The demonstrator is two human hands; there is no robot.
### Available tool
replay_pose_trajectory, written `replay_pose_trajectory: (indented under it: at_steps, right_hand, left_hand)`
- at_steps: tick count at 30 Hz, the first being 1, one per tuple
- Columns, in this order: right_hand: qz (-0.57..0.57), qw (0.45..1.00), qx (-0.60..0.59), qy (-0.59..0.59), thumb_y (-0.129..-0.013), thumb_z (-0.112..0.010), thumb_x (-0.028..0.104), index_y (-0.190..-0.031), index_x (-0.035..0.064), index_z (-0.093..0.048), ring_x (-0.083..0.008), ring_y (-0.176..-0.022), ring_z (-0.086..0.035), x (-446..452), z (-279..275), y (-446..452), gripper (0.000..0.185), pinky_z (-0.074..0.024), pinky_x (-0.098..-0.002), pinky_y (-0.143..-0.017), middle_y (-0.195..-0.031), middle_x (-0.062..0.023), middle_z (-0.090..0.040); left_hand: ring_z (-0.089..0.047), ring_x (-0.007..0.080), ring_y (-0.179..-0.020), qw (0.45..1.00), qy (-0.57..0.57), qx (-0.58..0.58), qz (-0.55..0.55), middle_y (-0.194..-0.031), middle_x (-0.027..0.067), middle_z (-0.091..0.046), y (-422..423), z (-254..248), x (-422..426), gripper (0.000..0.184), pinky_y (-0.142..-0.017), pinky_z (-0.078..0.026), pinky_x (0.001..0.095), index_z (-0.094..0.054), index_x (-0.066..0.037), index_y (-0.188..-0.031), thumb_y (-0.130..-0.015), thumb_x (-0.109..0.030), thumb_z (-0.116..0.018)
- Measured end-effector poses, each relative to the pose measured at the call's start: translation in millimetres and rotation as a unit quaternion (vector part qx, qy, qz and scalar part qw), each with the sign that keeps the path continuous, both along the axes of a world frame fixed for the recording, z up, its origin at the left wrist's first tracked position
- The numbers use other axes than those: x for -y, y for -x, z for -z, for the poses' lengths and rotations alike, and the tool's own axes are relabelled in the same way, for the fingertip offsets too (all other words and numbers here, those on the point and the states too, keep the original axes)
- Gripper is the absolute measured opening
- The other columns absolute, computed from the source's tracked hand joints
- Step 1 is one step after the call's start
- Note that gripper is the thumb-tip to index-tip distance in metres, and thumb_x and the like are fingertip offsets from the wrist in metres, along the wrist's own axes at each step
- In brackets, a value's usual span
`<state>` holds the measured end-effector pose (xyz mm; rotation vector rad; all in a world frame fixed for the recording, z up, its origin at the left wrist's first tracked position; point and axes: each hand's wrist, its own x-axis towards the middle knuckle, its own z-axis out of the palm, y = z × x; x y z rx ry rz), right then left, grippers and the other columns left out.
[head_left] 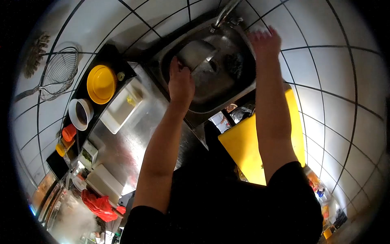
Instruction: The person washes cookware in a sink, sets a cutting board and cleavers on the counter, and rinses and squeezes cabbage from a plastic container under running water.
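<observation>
My left hand is closed on the near left edge of a shiny metal pot, which lies tilted inside the steel sink. The fingers are partly in shadow. My right hand is raised by the tiled wall, right of the tap, slightly smeared by motion. Its fingers are spread and nothing shows in them. A dark scouring pad or similar tangled mass sits at the right of the basin.
A yellow cutting board lies right of the sink, below my right arm. Left are a white tray, a yellow bowl and a white bowl with dark liquid. A wire strainer hangs on the wall. Steam rises lower left.
</observation>
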<state>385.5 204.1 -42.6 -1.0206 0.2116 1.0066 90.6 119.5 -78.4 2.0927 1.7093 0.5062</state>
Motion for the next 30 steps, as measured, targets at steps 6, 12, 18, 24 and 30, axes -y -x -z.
replay_pose_trajectory:
  at_steps: [6,12,18,24,30]
  right_hand:
    - [-0.17,0.963,-0.207,0.031,-0.103,-0.047,0.037,-0.141,0.0042,-0.047,-0.036,-0.129,-0.052,87,18,95,0.05,-0.036,-0.0577,-0.111,-0.141,-0.0182,-0.054]
    - [-0.101,0.986,-0.133,0.025,-0.105,-0.046,0.044,-0.143,0.0063,-0.046,-0.0344,-0.135,-0.047,126,2,118,0.054,-0.0358,-0.053,-0.114,-0.148,-0.0148,-0.049]
    - [-0.188,0.968,0.167,-0.002,-0.103,-0.048,0.04,-0.141,0.0032,-0.048,-0.036,-0.123,-0.052,200,43,84,0.053,-0.0455,-0.0545,-0.105,-0.139,-0.0209,-0.051]
    - [-0.23,0.81,0.525,-0.122,-0.091,-0.062,0.029,-0.139,0.0003,-0.047,-0.0331,-0.121,-0.053,246,-8,89,0.058,-0.0495,-0.0458,-0.1,-0.137,-0.0169,-0.051]
    - [-0.247,0.808,0.533,-0.034,-0.099,-0.053,0.033,-0.132,-0.0004,-0.056,-0.0289,-0.118,-0.057,231,1,32,0.047,-0.0483,-0.0416,-0.101,-0.133,-0.0175,-0.057]
  left_hand:
    - [-0.041,0.0465,-0.138,0.972,-0.175,-0.028,0.155,-0.153,0.0253,-0.035,6,-27,1,0.009,-0.093,-0.057,0.0466,-0.057,-0.002,-0.088,-0.084,-0.001,-0.065]
    - [-0.039,0.045,-0.139,0.959,-0.175,0.047,0.219,-0.151,0.021,-0.039,18,-67,28,0.007,-0.099,-0.051,0.0531,-0.066,-0.007,-0.09,-0.086,-0.011,-0.063]
    - [-0.039,0.0431,-0.139,0.958,-0.015,0.172,0.231,-0.153,0.0204,-0.039,37,-104,90,0.034,-0.108,-0.041,0.0531,-0.065,-0.005,-0.12,-0.088,-0.016,-0.062]
    - [-0.034,0.0431,-0.143,0.94,-0.118,0.046,0.317,-0.155,0.0301,-0.031,109,-144,194,0.037,-0.113,-0.036,0.0498,-0.066,-0.001,-0.118,-0.089,-0.023,-0.059]
    - [-0.022,0.043,-0.148,0.96,0.009,0.105,0.259,-0.16,0.0297,-0.019,203,-142,286,0.065,-0.115,-0.039,0.0468,-0.051,0.001,-0.14,-0.083,-0.018,-0.075]
